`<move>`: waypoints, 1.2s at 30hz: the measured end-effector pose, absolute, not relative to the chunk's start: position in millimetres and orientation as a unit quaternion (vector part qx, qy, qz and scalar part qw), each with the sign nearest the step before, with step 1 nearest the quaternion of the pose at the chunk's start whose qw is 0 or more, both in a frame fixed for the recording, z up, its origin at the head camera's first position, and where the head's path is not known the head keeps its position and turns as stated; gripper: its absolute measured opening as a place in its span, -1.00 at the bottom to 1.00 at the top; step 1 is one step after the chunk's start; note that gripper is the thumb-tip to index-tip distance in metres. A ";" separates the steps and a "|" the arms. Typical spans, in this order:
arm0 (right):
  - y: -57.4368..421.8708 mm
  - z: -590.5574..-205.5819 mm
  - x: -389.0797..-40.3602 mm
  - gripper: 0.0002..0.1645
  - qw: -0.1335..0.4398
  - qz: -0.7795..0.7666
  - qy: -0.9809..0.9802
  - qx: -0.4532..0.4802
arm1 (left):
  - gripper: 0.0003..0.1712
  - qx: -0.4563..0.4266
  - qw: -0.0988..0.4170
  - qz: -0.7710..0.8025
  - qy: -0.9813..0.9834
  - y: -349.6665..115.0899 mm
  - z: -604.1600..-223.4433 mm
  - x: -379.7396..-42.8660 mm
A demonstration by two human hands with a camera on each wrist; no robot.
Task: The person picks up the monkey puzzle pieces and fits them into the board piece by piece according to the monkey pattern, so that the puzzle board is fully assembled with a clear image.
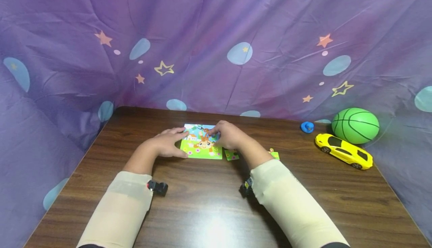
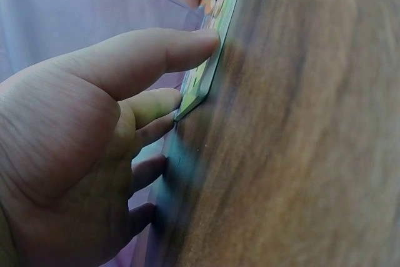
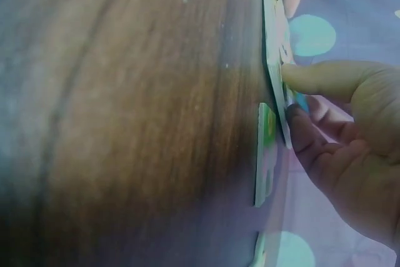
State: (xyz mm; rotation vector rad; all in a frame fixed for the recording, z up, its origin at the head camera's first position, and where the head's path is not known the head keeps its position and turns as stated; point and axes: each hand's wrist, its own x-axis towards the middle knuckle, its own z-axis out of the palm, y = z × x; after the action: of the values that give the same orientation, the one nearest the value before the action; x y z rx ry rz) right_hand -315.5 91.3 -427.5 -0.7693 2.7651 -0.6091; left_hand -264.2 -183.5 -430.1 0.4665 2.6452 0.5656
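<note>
A jigsaw puzzle [image 1: 202, 152] with a cartoon monkey on a green and blue scene lies on the wooden table. My left hand [image 1: 165, 143] rests at its left side, fingers spread and thumb on the front left part; in the left wrist view the thumb [image 2: 194, 49] presses on the puzzle's edge. Over the upper right part is my right hand [image 1: 229, 135]. Its thumb and fingers pinch a bluish puzzle piece [image 3: 302, 101] against the puzzle, mostly hidden by the fingers. A loose green piece [image 1: 232, 155] lies just right of the puzzle.
Another loose green piece [image 1: 275, 155] lies beyond the right forearm, partly covered by it. At the back right are a blue rubber duck [image 1: 307, 127], a green ball [image 1: 356, 125] and a yellow toy car [image 1: 343, 151]. A purple curtain [image 1: 216, 45] hangs behind the table.
</note>
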 end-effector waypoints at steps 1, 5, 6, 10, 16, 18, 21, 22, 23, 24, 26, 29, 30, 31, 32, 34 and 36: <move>90.7 -426.7 -315.1 -0.39 0.105 -0.199 0.938 -0.263 | 0.18 0.166 0.197 0.203 0.945 -183.4 -430.3 -264.0; 89.2 -423.1 -313.4 -0.39 0.109 -0.173 0.940 -0.272 | 0.18 0.163 0.198 0.204 0.945 -183.9 -430.7 -263.7; 89.1 -422.6 -313.2 -0.39 0.110 -0.168 0.941 -0.273 | 0.18 0.163 0.198 0.204 0.945 -184.1 -430.8 -263.8; 89.3 -421.6 -312.4 -0.43 0.121 -0.147 0.941 -0.280 | 0.17 0.164 0.200 0.205 0.944 -184.1 -430.7 -263.6; 91.9 -422.3 -312.9 -0.46 0.142 -0.152 0.939 -0.276 | 0.17 0.163 0.201 0.204 0.944 -184.4 -430.7 -263.5; 93.0 -422.5 -313.4 -0.46 0.146 -0.158 0.938 -0.273 | 0.17 0.162 0.201 0.204 0.944 -184.4 -430.2 -263.2; 94.2 -422.7 -315.2 -0.46 0.153 -0.165 0.936 -0.271 | 0.17 0.161 0.202 0.206 0.944 -184.5 -429.5 -262.7; 94.5 -422.8 -315.9 -0.46 0.154 -0.167 0.935 -0.271 | 0.17 0.161 0.202 0.206 0.944 -184.5 -429.3 -262.7; 94.9 -422.9 -316.5 -0.46 0.156 -0.170 0.935 -0.270 | 0.17 0.161 0.202 0.206 0.944 -184.5 -429.3 -262.8; 95.3 -422.9 -317.2 -0.46 0.157 -0.172 0.934 -0.271 | 0.17 0.160 0.202 0.206 0.944 -184.5 -429.2 -262.9; 96.1 -423.8 -318.4 -0.46 0.158 -0.177 0.933 -0.271 | 0.17 0.160 0.202 0.207 0.944 -184.4 -429.4 -263.2; 97.3 -425.7 -319.4 -0.47 0.156 -0.183 0.932 -0.270 | 0.17 0.161 0.200 0.207 0.944 -184.5 -429.6 -263.5; 97.8 -426.5 -319.6 -0.47 0.154 -0.185 0.932 -0.270 | 0.17 0.161 0.200 0.207 0.944 -184.6 -429.6 -263.4; 98.1 -427.2 -319.6 -0.47 0.153 -0.189 0.932 -0.269 | 0.17 0.161 0.200 0.208 0.944 -184.7 -429.6 -263.3; 98.7 -427.8 -319.4 -0.47 0.152 -0.193 0.932 -0.268 | 0.17 0.161 0.200 0.207 0.944 -184.8 -429.8 -263.3; 100.7 -428.7 -318.1 -0.48 0.146 -0.200 0.932 -0.266 | 0.17 0.161 0.200 0.208 0.944 -184.9 -430.0 -263.2; 104.2 -428.8 -315.5 -0.49 0.139 -0.214 0.931 -0.261 | 0.17 0.161 0.202 0.209 0.943 -184.9 -430.2 -263.1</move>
State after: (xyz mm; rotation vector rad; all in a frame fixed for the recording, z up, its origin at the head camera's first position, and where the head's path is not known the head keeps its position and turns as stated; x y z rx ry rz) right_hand -315.5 104.2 -428.8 -0.7546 2.6916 -0.6192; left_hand -263.1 -184.9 -430.2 0.4483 2.6343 0.5840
